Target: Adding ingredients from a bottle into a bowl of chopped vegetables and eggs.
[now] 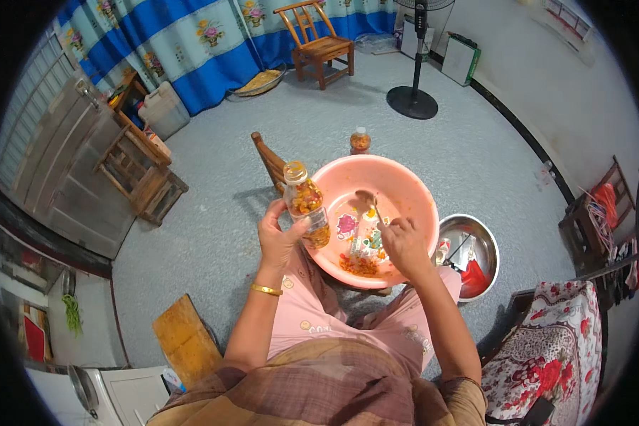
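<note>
My left hand (278, 234) holds a clear plastic bottle (307, 205) beside the left rim of a pink plastic basin (378, 165). The bottle is uncapped, tilted slightly, and filled with chopped orange and red food. In my right hand (403, 246), over the basin, is a metal spoon (375, 204) with its bowl end pointing away from me. A small heap of chopped chilli-like food (361, 265) lies on the basin's near side. Printed pictures show on the basin's bottom. Behind the far rim stands a second filled bottle (360, 141) with a white cap.
At the basin's right is a steel bowl (494, 250) with a red item and packets. Wooden legs (269, 160) stick out at its left. Farther off stand a wooden chair (327, 45) and a pedestal fan (412, 101). A wooden board (186, 341) lies at the lower left.
</note>
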Available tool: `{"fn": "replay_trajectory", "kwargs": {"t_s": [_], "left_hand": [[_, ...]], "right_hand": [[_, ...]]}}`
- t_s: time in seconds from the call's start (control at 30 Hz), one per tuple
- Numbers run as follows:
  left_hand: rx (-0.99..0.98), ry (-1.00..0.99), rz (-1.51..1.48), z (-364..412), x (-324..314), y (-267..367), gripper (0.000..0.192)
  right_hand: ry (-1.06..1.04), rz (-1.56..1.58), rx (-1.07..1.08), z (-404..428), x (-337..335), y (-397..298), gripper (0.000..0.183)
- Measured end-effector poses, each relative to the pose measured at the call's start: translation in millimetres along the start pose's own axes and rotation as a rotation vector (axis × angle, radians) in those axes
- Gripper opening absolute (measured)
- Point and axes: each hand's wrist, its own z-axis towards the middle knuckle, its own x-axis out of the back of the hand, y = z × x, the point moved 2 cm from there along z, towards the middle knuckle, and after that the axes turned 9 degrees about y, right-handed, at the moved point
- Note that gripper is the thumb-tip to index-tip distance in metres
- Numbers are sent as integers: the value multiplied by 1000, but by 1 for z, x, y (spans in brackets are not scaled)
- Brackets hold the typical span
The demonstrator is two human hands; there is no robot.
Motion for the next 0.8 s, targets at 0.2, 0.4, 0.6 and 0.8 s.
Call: {"fn": "replay_trajectory", "kwargs": {"t_s": [0.2, 0.4, 0.6, 0.8], "left_hand": [[56, 16, -43, -1, 12, -2, 51], [34, -33, -58, -5, 3, -2, 51], [51, -6, -65, -7, 1, 4, 48], [26, -6, -30, -7, -2, -1, 48]], "right_hand": [[-192, 206, 49, 11, 65, -29, 27], [-27, -118, -32, -1, 48, 28, 26], [-195, -89, -27, -26, 80, -6, 20], [-167, 77, -47, -21, 106, -25, 26]]}}
